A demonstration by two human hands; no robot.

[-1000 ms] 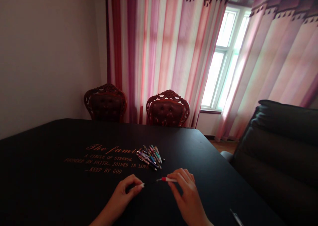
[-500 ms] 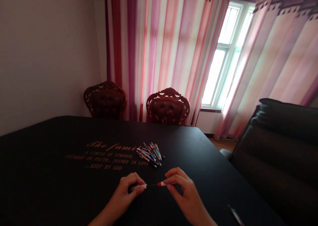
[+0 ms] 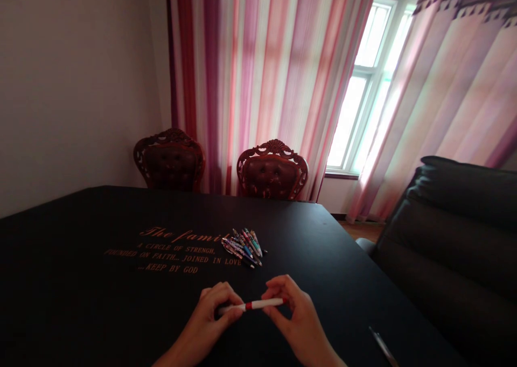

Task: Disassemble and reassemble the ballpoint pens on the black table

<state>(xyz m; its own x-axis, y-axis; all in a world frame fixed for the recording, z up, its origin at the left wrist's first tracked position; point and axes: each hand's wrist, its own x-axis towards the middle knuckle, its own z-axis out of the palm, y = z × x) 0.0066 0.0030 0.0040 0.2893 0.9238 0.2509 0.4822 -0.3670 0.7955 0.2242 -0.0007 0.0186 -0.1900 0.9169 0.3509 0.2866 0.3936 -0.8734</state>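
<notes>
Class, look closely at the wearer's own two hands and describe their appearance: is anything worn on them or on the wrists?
The left hand and right hand are bare, without gloves. No sleeve, watch, bracelet or ring shows. Nail details are too small to tell.

The white-and-red pen (image 3: 264, 304) is now closed up, its red band shifted toward nine o'clock against the left hand (image 3: 216, 312), hiding the previously exposed dark refill.

Dim room, backlit by the glaring window (image 3: 365, 87).
</notes>
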